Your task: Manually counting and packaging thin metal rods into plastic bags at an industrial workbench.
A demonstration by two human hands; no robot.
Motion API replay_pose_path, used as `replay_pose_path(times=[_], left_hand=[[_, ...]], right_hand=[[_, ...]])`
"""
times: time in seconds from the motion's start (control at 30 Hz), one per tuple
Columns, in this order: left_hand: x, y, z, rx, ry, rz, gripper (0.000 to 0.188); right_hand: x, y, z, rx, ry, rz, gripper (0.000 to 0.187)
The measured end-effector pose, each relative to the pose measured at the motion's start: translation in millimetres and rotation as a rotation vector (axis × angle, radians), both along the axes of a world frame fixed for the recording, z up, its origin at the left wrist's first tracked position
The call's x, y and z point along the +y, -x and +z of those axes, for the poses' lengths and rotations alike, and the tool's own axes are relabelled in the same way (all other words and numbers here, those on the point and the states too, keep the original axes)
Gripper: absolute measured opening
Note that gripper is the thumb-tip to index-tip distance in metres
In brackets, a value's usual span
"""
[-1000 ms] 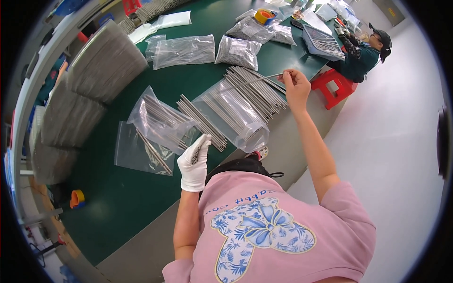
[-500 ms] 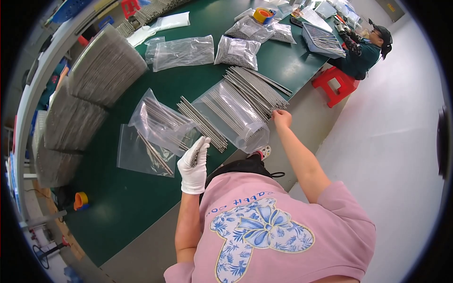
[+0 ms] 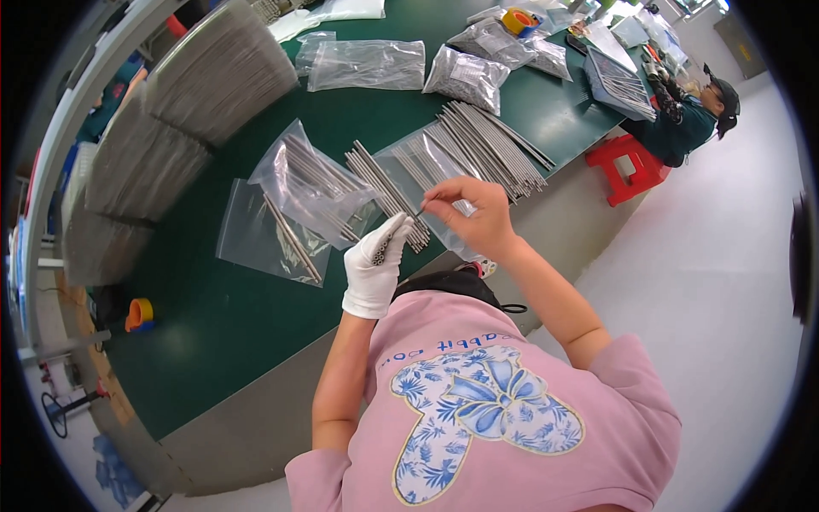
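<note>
My left hand [image 3: 374, 273], in a white glove, grips a small bundle of thin metal rods [image 3: 381, 248] end-on at the near edge of the green table [image 3: 213, 324]. My bare right hand [image 3: 474, 213] pinches a single thin rod [image 3: 424, 207], its tip close to that bundle. Behind my hands lie a loose row of rods [image 3: 384, 192] and a larger pile of rods [image 3: 493, 145]. Clear plastic bags with rods inside [image 3: 311, 183] lie to the left, one flat bag [image 3: 264, 237] nearest the table's middle.
Tall grey stacks of flat sheets [image 3: 217, 72] [image 3: 141, 166] line the table's left side. More clear bags [image 3: 367, 64] and a bag of small parts [image 3: 469, 78] lie farther back. An orange tape roll [image 3: 139, 313] sits near left. A seated co-worker [image 3: 691, 124] and red stool [image 3: 627, 164] are at right.
My right hand has come back from the far rod pile toward my gloved left hand, carrying one rod. The left hand has kept its bundle and barely moved.
</note>
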State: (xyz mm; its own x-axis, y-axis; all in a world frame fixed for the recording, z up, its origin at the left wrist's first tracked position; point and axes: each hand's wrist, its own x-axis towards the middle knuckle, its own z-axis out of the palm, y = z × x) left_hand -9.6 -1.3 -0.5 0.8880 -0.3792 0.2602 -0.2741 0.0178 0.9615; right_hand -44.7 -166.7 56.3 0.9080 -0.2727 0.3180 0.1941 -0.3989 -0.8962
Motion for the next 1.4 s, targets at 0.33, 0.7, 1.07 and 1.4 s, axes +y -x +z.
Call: replay_pose_path(times=[0.33, 0.7, 1.07, 1.4], left_hand=[[4, 2, 4, -0.121, -0.042, 0.051, 0.024], [8, 3, 0, -0.124, -0.073, 0.036, 0.024], [9, 4, 3, -0.170, -0.126, 0.027, 0.018], [4, 5, 4, -0.139, -0.030, 0.002, 0.023]], right_hand=[[20, -4, 11, -0.115, 0.210, 0.225, 0.007], [25, -12, 22, -0.308, 0.578, 0.286, 0.008], [28, -15, 20, -0.271, 0.478, 0.340, 0.008], [23, 3, 43, -0.359, 0.370, 0.135, 0.004]])
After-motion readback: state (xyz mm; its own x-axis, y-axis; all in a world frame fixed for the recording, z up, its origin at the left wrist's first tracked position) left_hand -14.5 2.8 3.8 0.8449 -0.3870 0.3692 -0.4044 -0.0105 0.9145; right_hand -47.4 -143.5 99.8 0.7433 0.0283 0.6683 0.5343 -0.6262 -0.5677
